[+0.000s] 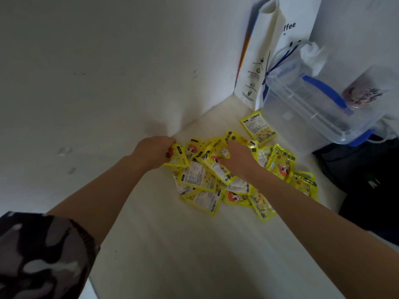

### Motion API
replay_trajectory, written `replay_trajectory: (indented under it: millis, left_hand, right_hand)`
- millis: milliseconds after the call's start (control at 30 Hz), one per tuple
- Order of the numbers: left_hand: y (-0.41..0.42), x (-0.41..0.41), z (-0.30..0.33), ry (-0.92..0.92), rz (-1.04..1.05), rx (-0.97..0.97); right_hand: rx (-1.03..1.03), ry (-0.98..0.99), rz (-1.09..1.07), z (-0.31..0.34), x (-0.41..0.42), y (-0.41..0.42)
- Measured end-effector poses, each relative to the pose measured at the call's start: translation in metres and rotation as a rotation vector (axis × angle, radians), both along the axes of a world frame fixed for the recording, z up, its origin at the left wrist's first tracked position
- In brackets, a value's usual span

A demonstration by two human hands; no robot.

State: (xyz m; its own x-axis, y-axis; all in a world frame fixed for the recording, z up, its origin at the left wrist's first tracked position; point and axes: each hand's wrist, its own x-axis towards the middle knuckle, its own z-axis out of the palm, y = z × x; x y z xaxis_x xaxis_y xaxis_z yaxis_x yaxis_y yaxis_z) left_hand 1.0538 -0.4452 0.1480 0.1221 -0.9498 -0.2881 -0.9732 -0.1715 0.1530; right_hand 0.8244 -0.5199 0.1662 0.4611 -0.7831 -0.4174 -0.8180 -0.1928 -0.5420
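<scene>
Packets [200, 180] in yellow foil lie heaped on the pale table [172, 244], roughly at the middle of the view, with the wall [108, 72] close at their 10 o'clock. The left hand [154, 151] has its fingers curled tight round the end packet [178, 157] at the heap's 9 o'clock edge. The right hand [239, 157] sits on the crown of the heap, fingers bent over a flower-printed packet [223, 152] with the thumb beneath it (the fingertips are hidden, so I cannot tell how many packets it has). One stray packet [258, 126] lies apart at 1 o'clock, just beside the clear box [306, 117] with blue clips, which stands at 2 o'clock. A white paper bag [259, 61] leans in the corner at about 1 o'clock, and a dark bag [367, 180] lies at 3 o'clock.

The work looks like gathering the heap together. To do it well, I would sweep both hands inward from 9 and 3 o'clock with the palms low on the table, so the flat packets slide and stack rather than skate off. Foil is slippery, and a pinch on one corner lets the rest fan out. Those trailing toward 4 o'clock near the table's edge want collecting first, the stray one last.
</scene>
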Motion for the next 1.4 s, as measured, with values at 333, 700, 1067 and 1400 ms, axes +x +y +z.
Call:
replay_trajectory:
  millis: [333,700,1067,1400]
  left_hand:
    - [-0.031,0.013,-0.029,-0.065,-0.199,0.074]
    - [-0.032,0.012,-0.048,-0.001,-0.195,0.115]
    - [-0.013,0.0,-0.037,-0.077,-0.167,-0.06]
    - [0.04,-0.012,-0.019,0.017,0.048,-0.04]
  right_hand:
    - [-0.018,0.098,0.073,-0.03,0.021,-0.019]
    - [-0.172,0.22,0.119,-0.045,0.025,-0.01]
    - [-0.292,0.249,0.083,-0.048,0.027,0.005]
    - [-0.267,0.256,0.079,-0.028,0.016,0.027]
